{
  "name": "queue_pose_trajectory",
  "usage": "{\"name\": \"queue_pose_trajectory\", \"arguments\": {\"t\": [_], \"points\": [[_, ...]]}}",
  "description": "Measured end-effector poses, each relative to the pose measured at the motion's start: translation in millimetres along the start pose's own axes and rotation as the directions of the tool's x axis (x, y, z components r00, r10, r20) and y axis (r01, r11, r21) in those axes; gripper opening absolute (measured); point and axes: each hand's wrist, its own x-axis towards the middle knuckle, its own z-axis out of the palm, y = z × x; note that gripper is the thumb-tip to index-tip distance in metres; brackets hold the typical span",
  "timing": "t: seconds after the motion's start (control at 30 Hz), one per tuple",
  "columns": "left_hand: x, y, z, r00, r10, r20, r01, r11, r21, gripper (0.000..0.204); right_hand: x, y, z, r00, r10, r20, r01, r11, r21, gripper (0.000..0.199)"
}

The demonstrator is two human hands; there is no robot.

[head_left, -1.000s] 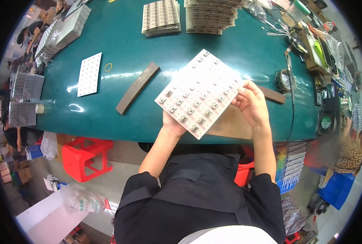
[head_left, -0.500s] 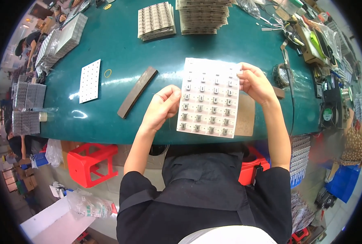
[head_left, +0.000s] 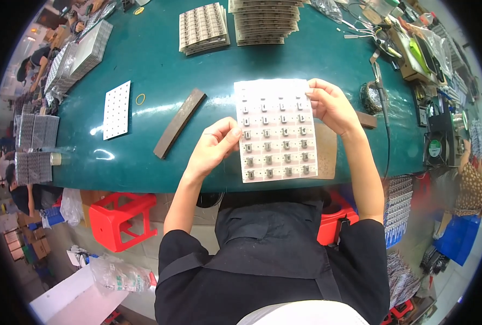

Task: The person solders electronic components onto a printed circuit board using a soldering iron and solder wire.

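Observation:
Between my two hands I hold up a white circuit board panel (head_left: 276, 138) with rows of small metal parts on it. My left hand (head_left: 217, 145) pinches its left edge between thumb and fingers. At the upper right corner, my right hand (head_left: 330, 105) grips the panel the same way. Under its lower right side a tan flat board (head_left: 326, 149) lies partly covered on the table. To the left of my left hand rests a dark brown bar (head_left: 180, 124). Farther left lies another white panel (head_left: 117, 110) with small dark dots.
On the green table (head_left: 159, 65), stacks of panels (head_left: 203, 27) stand at the far side. A soldering iron (head_left: 380, 81) and a wire roll (head_left: 370, 96) are on the right. A yellow rubber band (head_left: 140, 99) lies left; a red stool (head_left: 123, 219) stands below.
The panel in my hands has turned slightly, its top edge shifting left. My right hand has moved a little left with it; both hands keep their hold.

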Motion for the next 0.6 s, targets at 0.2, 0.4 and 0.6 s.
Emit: {"name": "queue_pose_trajectory", "arguments": {"t": [0.2,0.4,0.6], "points": [[2,-7,1,0.999,0.011,-0.044,-0.017,0.99,-0.138,0.023,-2,1,3,0.999,-0.01,-0.03,0.009,0.999,-0.035,0.015],[8,-15,-9,0.989,0.038,-0.142,-0.075,0.961,-0.267,0.02,-18,6,-3,0.999,-0.05,0.003,0.05,0.997,-0.061,0.027],[14,-14,-38,0.951,0.059,-0.304,-0.139,0.958,-0.252,0.018,-98,22,-15,0.906,-0.297,0.3,0.353,0.14,-0.925,0.071]]}}
